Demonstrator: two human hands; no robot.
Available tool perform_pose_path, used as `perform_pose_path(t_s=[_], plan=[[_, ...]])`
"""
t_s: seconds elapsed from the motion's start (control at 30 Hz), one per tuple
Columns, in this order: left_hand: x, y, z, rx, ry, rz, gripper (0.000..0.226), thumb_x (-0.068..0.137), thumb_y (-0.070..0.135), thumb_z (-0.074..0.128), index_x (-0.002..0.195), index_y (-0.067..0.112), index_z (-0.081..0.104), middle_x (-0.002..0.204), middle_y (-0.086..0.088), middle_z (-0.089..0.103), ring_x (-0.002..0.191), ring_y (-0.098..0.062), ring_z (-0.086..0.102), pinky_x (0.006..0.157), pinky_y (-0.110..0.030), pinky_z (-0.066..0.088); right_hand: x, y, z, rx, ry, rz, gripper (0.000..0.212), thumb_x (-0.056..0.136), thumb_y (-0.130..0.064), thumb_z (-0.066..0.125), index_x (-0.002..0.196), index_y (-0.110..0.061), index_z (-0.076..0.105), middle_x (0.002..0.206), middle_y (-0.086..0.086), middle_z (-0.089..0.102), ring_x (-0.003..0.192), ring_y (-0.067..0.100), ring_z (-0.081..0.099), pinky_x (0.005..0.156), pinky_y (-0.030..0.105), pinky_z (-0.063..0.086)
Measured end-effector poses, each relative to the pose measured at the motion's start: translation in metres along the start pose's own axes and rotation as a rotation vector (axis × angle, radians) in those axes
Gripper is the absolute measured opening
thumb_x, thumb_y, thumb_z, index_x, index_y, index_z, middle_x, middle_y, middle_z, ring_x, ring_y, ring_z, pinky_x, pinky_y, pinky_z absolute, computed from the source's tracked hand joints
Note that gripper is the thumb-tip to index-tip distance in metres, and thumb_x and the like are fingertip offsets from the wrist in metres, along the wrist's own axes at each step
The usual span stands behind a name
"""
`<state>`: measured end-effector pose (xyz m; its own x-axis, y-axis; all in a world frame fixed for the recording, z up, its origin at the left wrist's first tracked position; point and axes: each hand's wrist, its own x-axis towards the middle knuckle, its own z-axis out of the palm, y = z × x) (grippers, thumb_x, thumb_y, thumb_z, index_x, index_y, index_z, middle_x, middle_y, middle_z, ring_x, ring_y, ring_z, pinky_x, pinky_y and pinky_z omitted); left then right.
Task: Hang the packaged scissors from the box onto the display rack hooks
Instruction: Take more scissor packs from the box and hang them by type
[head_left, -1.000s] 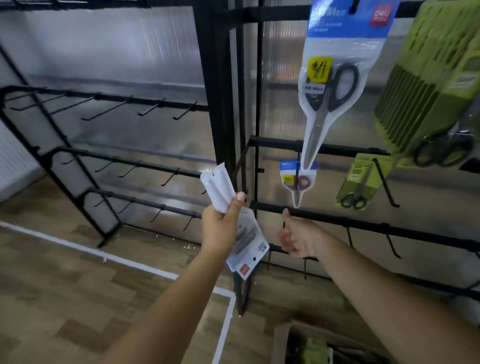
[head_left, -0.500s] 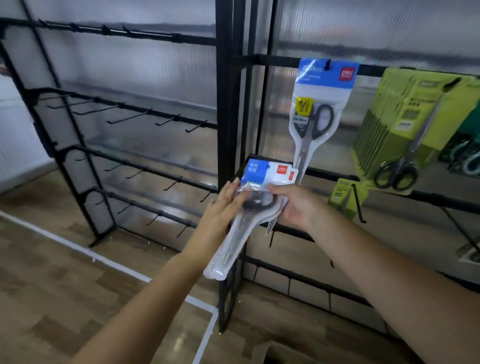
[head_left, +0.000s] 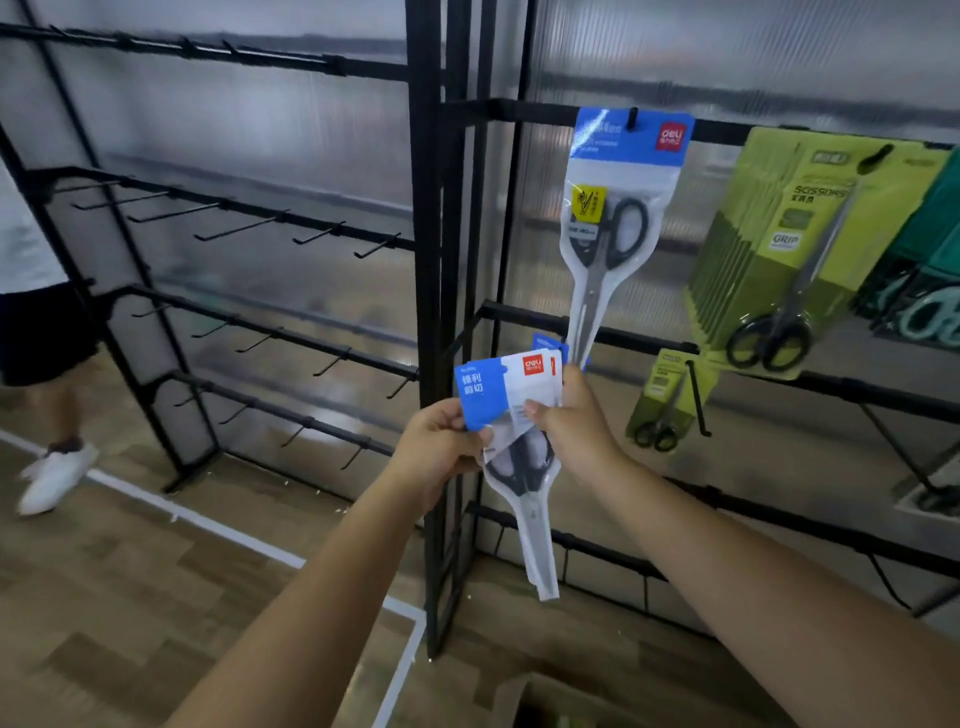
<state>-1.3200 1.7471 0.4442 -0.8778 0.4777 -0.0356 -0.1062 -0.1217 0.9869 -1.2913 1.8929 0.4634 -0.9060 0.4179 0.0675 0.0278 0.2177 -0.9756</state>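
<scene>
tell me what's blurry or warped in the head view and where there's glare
Head view: wide-angle bending bows the rack bars and post near the edges; the passer-by's white shoe at left is motion-smeared; soft glare streaks the ribbed back panel; the packs in the left hand and right hand read fairly sharp.

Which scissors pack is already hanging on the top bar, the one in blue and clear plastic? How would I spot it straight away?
Start at the thick black upright post in the middle of the rack, then follow the top bar to its right. The first pack there is the blue-topped scissors pack: one clear pouch, black handles, blades down. Its neighbours to the right are thick stacks of green carded scissors.
</scene>
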Motion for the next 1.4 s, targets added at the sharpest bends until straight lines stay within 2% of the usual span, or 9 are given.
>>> perform_pose_path(t_s=[0.13,0.3,0.53,0.73,0.9,1.03,1.17,1.33,1.4], plan=[[0.003,-0.02,0.005,0.002,0.092,-0.074,0.012,0.083,-0.006,0.063,0.084,0.006,0.061,0.078,-0.007,0.068,0.067,-0.017,0.068,0.059,-0.029,0.059,0.0,0.032,0.001,-0.02,0.043,0.077,0.04,0.092,0.001,0.05,0.131,-0.005,0.043,0.124,0.01,0.058,0.107,0.018,0.056,0.074,0.017,0.047],[0.009,-0.036,0.001,-0.001,0.217,-0.093,0.014,0.08,0.003,0.071,0.078,0.008,0.057,0.074,-0.005,0.066,0.062,-0.013,0.065,0.057,-0.027,0.054,0.0,0.051,0.003,0.096,0.118,0.118,0.025,0.089,0.006,0.052,0.109,-0.008,0.057,0.116,0.016,0.063,0.102,0.024,0.059,0.086,0.031,0.047],[0.018,-0.051,-0.028,-0.074,0.234,-0.057,0.011,0.083,0.003,0.068,0.089,0.012,0.065,0.078,0.001,0.072,0.066,-0.009,0.069,0.056,-0.022,0.054,0.012,0.057,0.004,0.027,0.324,0.108,0.006,0.094,-0.011,0.052,0.098,-0.011,0.056,0.092,0.002,0.061,0.083,0.013,0.058,0.055,0.011,0.042],[0.021,-0.06,-0.04,-0.066,0.209,-0.094,0.012,0.083,0.007,0.068,0.092,0.016,0.066,0.084,0.004,0.073,0.079,-0.013,0.07,0.064,-0.026,0.054,0.017,0.061,0.014,-0.057,0.475,0.07,0.025,0.095,-0.02,0.053,0.07,-0.012,0.055,0.066,-0.006,0.057,0.061,-0.001,0.052,0.044,0.004,0.035],[0.022,-0.06,-0.045,-0.081,0.174,-0.079,0.012,0.084,0.006,0.066,0.09,0.016,0.065,0.079,0.006,0.073,0.073,-0.008,0.07,0.058,-0.021,0.054,0.022,0.057,0.013,0.044,0.534,0.085,0.021,0.095,-0.016,0.052,0.086,0.001,0.061,0.079,0.008,0.06,0.069,0.012,0.056,0.055,0.015,0.041],[0.022,-0.062,-0.05,-0.084,0.166,-0.088,0.013,0.085,0.007,0.065,0.091,0.018,0.064,0.085,0.007,0.072,0.077,-0.009,0.069,0.061,-0.024,0.054,0.013,0.059,0.012,0.158,0.467,0.1,0.013,0.094,-0.013,0.052,0.086,-0.008,0.06,0.077,0.005,0.063,0.069,0.011,0.061,0.06,0.022,0.048],[0.024,-0.063,-0.054,-0.086,0.16,-0.094,0.012,0.085,0.008,0.065,0.094,0.017,0.064,0.092,0.001,0.071,0.087,-0.016,0.067,0.07,-0.031,0.055,0.007,0.058,0.009,0.173,0.445,0.07,0.014,0.095,-0.015,0.052,0.085,-0.011,0.06,0.076,0.0,0.065,0.062,0.0,0.065,0.055,0.015,0.051],[0.028,-0.059,-0.05,-0.086,0.153,-0.085,0.012,0.084,0.007,0.066,0.09,0.018,0.065,0.082,0.007,0.072,0.077,-0.009,0.068,0.06,-0.022,0.053,0.025,0.054,0.007,0.041,0.488,0.098,0.032,0.093,-0.016,0.055,0.093,0.015,0.06,0.094,0.032,0.064,0.085,0.039,0.063,0.07,0.035,0.046],[0.03,-0.056,-0.048,-0.088,0.157,-0.083,0.012,0.084,0.007,0.066,0.09,0.018,0.065,0.081,0.007,0.072,0.078,-0.009,0.068,0.062,-0.024,0.054,0.03,0.056,0.004,-0.032,0.487,0.147,0.034,0.092,-0.019,0.058,0.091,0.015,0.063,0.084,0.027,0.064,0.072,0.029,0.061,0.065,0.028,0.038]])
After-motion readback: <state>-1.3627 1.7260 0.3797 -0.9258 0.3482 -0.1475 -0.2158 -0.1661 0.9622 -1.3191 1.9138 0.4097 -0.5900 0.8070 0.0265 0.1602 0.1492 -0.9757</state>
